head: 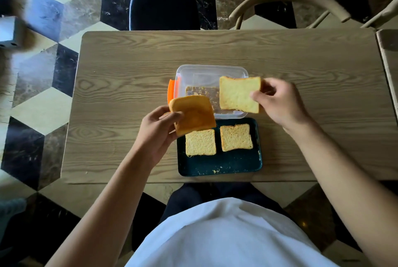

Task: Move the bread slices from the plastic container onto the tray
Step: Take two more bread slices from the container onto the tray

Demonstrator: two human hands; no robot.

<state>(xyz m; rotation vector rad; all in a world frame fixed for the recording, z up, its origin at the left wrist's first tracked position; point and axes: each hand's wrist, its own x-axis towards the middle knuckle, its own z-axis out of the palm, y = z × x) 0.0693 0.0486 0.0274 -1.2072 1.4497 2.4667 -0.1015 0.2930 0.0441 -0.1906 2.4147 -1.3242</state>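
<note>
The left hand (160, 129) pinches a browned slice (192, 115) by its near-left corner, thumb on top, and the slice sags over the far-left part of the dark tray (219, 166). The right hand (277, 103) grips a paler slice (239, 94) by its right edge, held above the clear plastic container (211, 70), which looks empty of bread apart from dark residue on its floor.

Two slices (200, 142) already lie side by side on the tray, near its far edge. That is where trouble could start: the bare part of the tray is the near strip, and it looks narrower than a slice, so the two held pieces may end up overlapping the ones lying there or hanging off the rim. Each slice hangs from one edge only, so soft bread could tear or fold under its own weight. The orange clip (171, 91) on the container's left side sits close to the left slice's path.
</note>
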